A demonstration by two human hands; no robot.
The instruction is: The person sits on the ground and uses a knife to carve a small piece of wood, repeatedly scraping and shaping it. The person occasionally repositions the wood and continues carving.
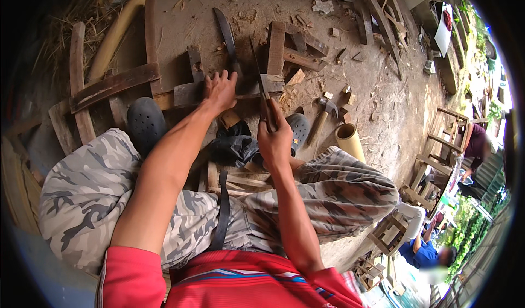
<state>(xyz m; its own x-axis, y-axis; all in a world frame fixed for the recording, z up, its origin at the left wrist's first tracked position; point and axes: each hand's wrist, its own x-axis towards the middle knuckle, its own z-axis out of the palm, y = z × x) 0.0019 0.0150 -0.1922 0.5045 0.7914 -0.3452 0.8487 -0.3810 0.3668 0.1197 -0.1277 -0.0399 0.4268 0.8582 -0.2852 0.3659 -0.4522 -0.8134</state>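
My left hand presses on a dark wooden board, its fingers bent over the far edge. The board lies crosswise in front of my feet. My right hand is wrapped round the handle of a long, narrow-bladed tool. Its blade points away from me and crosses the board near the right end. Seen nearly edge-on, it could be a saw or a knife; I cannot tell which. Beyond my left hand a machete lies with its curved dark blade pointing away.
A hammer and a bamboo tube lie right of my right foot. Wooden frame pieces stand at left, beside a pale pole. An upright block and scraps lie ahead. Two people are at far right among wooden frames.
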